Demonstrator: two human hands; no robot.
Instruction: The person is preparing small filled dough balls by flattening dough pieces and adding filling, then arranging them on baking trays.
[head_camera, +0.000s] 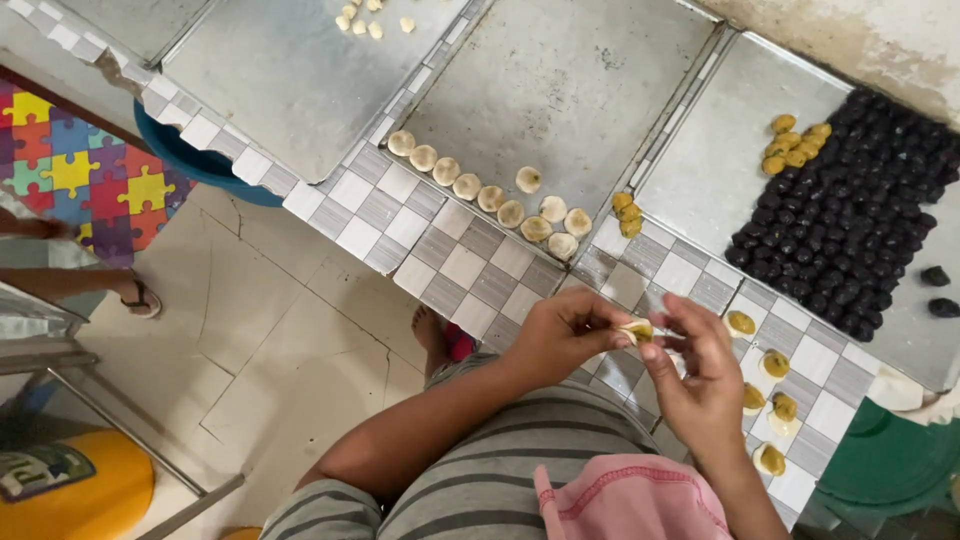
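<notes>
Head view: at six o'clock, a striped shirt (500, 480) and a pink cloth (630, 500) are seen nearest the camera. Just above them, a small dough piece (636, 329) with yellow filling is pinched between both hands. The left hand (565, 335) is closed on it from nine o'clock, and the right hand (700, 375) from three o'clock, fingertips curled, so the piece lies directly between them, above the tabletop (470, 270) edge. It is judged light, soft and easily torn; it is best taken by its rim, gently. At four o'clock, filled dough rounds (775, 405) lie on the tiles. Farther off, at twelve o'clock, flat dough discs (490, 195) rest on a metal tray (560, 90); at two o'clock, dark balls (850, 215) fill another tray (700, 170).
</notes>
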